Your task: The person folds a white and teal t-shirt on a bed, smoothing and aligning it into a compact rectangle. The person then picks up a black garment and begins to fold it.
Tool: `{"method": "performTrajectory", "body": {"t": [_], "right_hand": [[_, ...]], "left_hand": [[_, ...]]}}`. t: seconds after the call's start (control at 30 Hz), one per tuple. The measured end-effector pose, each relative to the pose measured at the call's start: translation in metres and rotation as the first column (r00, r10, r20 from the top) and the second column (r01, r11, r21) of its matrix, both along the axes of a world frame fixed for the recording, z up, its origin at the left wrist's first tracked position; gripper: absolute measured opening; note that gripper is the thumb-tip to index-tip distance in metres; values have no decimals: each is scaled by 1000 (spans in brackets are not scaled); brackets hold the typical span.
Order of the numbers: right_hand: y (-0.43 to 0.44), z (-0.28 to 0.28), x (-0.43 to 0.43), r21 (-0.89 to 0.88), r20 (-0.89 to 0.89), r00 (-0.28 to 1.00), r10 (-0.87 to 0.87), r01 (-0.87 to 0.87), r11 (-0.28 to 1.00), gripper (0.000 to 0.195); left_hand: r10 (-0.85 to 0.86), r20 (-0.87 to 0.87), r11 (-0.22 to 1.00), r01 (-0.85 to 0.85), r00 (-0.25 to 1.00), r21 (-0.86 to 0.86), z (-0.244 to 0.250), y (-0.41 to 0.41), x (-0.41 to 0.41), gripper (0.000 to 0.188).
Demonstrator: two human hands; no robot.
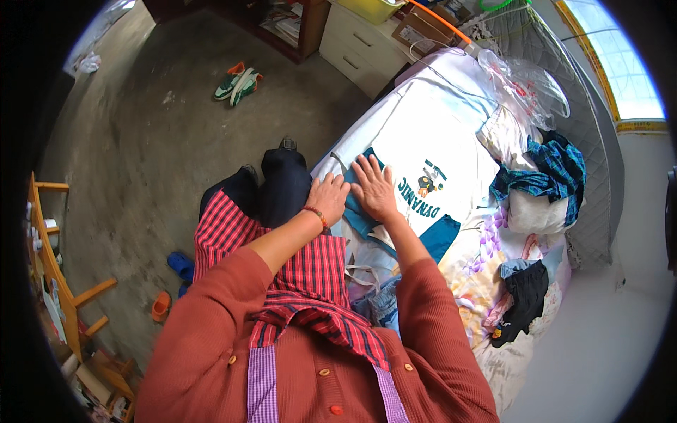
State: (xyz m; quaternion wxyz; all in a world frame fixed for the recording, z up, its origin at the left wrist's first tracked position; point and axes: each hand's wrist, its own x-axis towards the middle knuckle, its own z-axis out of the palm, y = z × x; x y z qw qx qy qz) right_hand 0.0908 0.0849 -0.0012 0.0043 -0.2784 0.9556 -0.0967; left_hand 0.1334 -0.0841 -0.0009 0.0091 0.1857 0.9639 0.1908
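Observation:
A white sweatshirt (443, 140) with teal sleeves lies spread on the bed, its chest bearing a cartoon figure and lettering. My right hand (374, 191) rests palm down on the near teal sleeve (358, 211), fingers apart. Close beside it, my left hand (329, 199), with a beaded bracelet at the wrist, is at that sleeve's outer edge. Its fingertips are bent, and I cannot tell whether they pinch the cloth. The other teal sleeve (442, 236) is laid out towards the lower right. Blue denim clothing (385, 304) lies partly hidden by my right arm.
A blue plaid garment (555, 161), a clear plastic bag (521, 87) and a black garment (524, 301) lie along the bed's far side. A white drawer cabinet (357, 47) stands beyond the bed. Sneakers (238, 84) and an orange clog (161, 306) are on the floor.

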Motion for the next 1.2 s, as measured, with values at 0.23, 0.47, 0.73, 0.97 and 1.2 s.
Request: {"method": "performTrajectory", "body": {"t": [0.23, 0.47, 0.73, 0.97, 1.2], "right_hand": [[32, -29, -101, 124, -207, 962, -178, 206, 971, 50], [21, -26, -87, -152, -69, 910, -409, 396, 906, 55], [100, -17, -5, 104, -134, 913, -384, 398, 911, 52], [216, -4, -53, 211, -131, 821, -555, 570, 794, 53], [307, -17, -93, 85, -190, 693, -696, 718, 691, 51]], "left_hand": [[-32, -24, 988, 28, 999, -152, 1, 7, 1, 15], [1, 2, 998, -1, 1000, -70, 19, 2, 0, 14], [-240, -147, 964, 254, 959, 83, 26, 85, -59, 50], [-176, 74, 974, 185, 982, -133, -2, 99, -128, 68], [-53, -19, 995, 51, 998, -82, -19, 92, -148, 74]]}}
